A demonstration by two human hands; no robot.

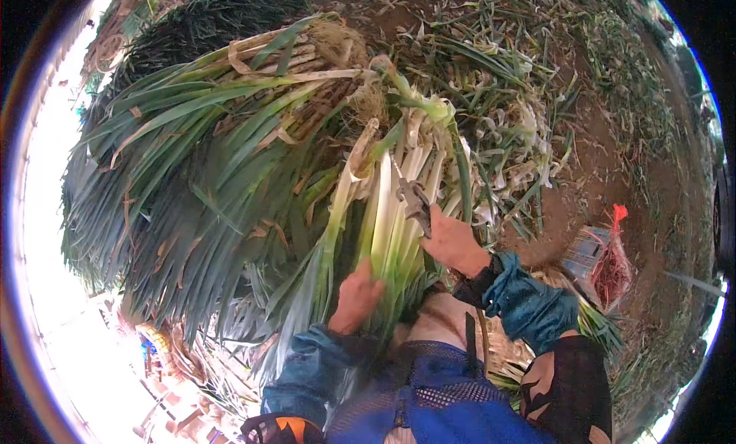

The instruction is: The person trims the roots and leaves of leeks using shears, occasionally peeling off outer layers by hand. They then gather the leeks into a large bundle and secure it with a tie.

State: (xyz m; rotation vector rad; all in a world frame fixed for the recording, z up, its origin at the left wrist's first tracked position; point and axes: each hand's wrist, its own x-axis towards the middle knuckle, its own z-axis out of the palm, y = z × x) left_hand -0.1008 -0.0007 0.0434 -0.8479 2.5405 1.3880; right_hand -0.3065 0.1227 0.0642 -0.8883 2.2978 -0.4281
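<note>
A bundle of leeks [389,214] lies in front of me, its pale stems pointing away and its green leaves toward my lap. My left hand [359,297] is closed around the lower green part of a leek at the bundle's near end. In my right hand [452,241] is a pair of metal shears [415,205], held over the white stems at the bundle's right side. The shears' tips are near the stems; whether they touch cannot be made out.
A large heap of leeks [207,160] with roots fills the left. Trimmed scraps [514,130] cover the brown soil at upper right. A bag with red netting and a red tie [611,268] stands at right. Cut leaves lie beside my right sleeve.
</note>
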